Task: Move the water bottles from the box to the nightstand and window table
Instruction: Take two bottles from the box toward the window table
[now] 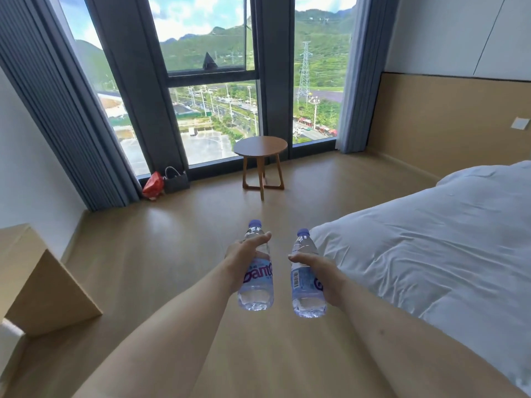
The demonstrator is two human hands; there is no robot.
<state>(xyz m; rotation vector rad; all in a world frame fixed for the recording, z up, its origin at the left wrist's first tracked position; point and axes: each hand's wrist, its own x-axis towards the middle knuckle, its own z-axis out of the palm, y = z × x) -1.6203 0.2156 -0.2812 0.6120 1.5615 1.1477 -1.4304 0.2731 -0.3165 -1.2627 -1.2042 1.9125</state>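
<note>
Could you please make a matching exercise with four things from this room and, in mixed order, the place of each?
Things:
1. round wooden table
2. red bag
3. white duvet
4. water bottle with the barcode

Places:
A. held in the right hand
B. on the bed at the right
C. on the floor beside the grey bag, near the left curtain
D. standing in front of the window, straight ahead

Pairs: 1-D, 2-C, 3-B, 4-A
</note>
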